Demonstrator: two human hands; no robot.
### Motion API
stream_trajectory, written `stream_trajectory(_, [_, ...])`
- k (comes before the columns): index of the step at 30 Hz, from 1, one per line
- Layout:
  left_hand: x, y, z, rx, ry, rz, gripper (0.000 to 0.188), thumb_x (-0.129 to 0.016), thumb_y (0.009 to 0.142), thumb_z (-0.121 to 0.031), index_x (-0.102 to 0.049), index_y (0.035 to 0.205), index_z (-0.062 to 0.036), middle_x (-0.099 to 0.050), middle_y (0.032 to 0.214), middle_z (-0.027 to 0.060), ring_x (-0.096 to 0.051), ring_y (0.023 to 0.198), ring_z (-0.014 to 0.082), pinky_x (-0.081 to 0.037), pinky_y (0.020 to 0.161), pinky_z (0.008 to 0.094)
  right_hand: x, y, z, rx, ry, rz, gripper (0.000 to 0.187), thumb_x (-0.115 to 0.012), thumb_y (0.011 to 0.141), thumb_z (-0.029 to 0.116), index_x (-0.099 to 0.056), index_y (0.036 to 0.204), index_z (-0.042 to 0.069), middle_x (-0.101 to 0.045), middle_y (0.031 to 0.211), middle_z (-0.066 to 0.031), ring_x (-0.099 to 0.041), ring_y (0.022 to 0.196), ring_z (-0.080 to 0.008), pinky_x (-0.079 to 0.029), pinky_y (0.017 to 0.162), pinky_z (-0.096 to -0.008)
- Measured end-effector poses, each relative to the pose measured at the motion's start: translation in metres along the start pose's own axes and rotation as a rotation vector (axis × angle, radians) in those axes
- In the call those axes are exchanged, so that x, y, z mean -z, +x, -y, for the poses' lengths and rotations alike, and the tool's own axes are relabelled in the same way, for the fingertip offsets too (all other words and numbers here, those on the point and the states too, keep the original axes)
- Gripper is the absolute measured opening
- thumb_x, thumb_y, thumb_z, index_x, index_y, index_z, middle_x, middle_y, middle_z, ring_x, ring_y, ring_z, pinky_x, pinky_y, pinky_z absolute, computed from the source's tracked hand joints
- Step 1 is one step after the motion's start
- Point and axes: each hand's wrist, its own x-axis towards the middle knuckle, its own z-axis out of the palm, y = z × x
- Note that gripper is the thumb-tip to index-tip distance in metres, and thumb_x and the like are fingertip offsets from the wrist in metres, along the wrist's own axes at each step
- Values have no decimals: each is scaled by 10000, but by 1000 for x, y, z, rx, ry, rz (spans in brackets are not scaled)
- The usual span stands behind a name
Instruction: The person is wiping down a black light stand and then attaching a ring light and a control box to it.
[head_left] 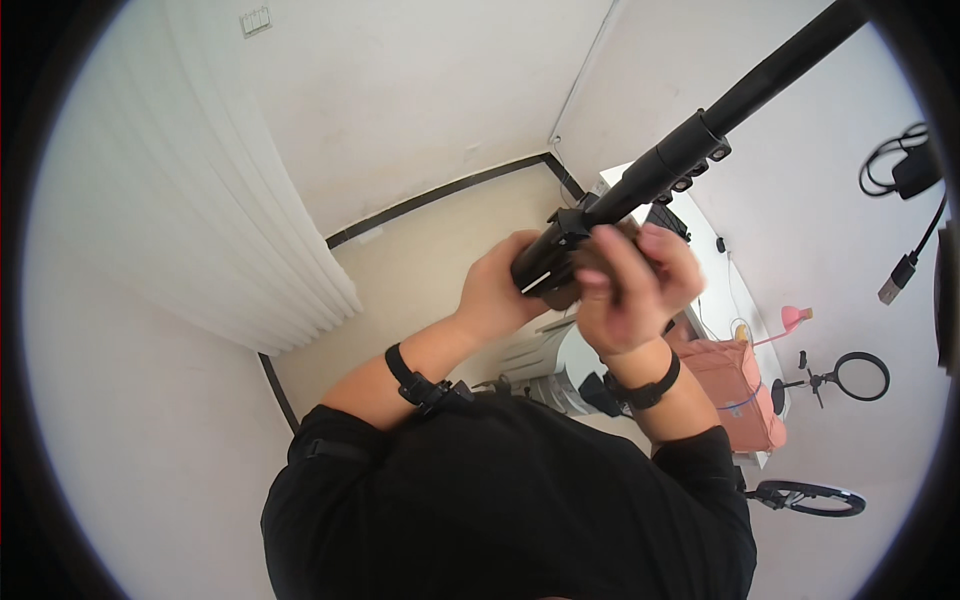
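Left hand of mine is closed around the lower end of a black pole, apparently to bear its weight and steady it. My right hand, motion-blurred, curls its fingers at a brown piece against that same end; I cannot tell how tightly they close. Held in the air, the pole slants up and rightward, crossing my view of the white tabletop's far end. Toward the tabletop's near corner sits a pink bag, apart from the work.
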Motion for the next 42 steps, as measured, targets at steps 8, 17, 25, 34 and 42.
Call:
stream_trajectory(8, [-5,14,11,-209,94,35,477,-834,799,-176,-607,1197,-44,-716,1001,159,-717,864,340,-564,749,393,-7,56,0,-1192,1064,-242,408,-481,1094,392,-595,1228,24,-662,1114,-97,-633,935,-188,-508,832,-276])
stream_trajectory(17, [-23,17,9,-307,459,-254,577,-784,737,-107,-550,1261,-53,-660,1064,152,-665,925,389,-549,745,453,-27,27,6,-1027,807,-130,278,-632,1045,260,-561,1174,24,-615,1129,-64,-579,971,-133,-461,870,-262])
stream_trajectory(25, [-22,29,0,-325,332,-142,554,-750,781,-130,-527,1282,-55,-651,1126,180,-650,991,403,-540,785,470,-18,0,-27,-992,1249,-50,470,-686,996,126,-457,1394,25,-641,1247,-84,-616,1145,-169,-529,987,-353])
stream_trajectory(34, [-35,33,-7,-254,-17,311,775,-808,826,-109,-393,1474,-20,-632,1246,126,-636,1127,239,-497,997,373,19,4,-39,-911,1119,-71,316,-591,1064,166,-566,1328,-5,-659,1218,-45,-611,1092,-124,-495,980,-296])
stream_trajectory(42, [-58,28,5,-195,-90,283,421,-691,945,-58,-493,1317,-37,-636,1031,47,-642,873,121,-539,751,283,33,65,-34,-796,982,-116,205,-557,1084,213,-569,1111,10,-592,943,14,-538,861,-88,-473,765,-260])
